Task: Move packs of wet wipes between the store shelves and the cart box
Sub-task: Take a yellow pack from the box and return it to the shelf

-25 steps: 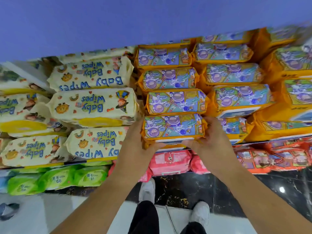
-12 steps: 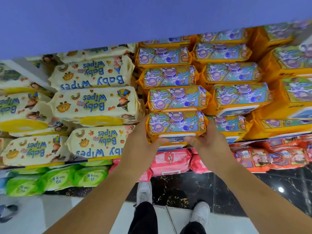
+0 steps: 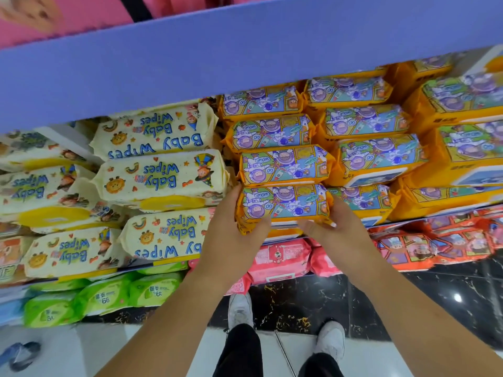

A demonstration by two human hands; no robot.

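An orange pack of wet wipes (image 3: 283,204) with a blue cartoon panel sits at the front of its column on the store shelf. My left hand (image 3: 231,235) grips its left end, thumb on the front face. My right hand (image 3: 337,229) grips its right end the same way. Behind it stand more orange packs (image 3: 280,165) in a row. The cart box is out of view.
Cream "Baby Wipes" packs (image 3: 160,178) fill the shelf to the left, larger orange packs (image 3: 462,142) the right. Pink packs (image 3: 280,258), green packs (image 3: 109,295) and red packs (image 3: 435,243) lie on the lower shelf. A purple shelf board (image 3: 245,50) overhangs above. My feet stand on the floor below.
Both hands stay on the same front orange pack. The pack and hands have shifted slightly up and back toward the row, and the camera has tilted up, showing more of the purple board.
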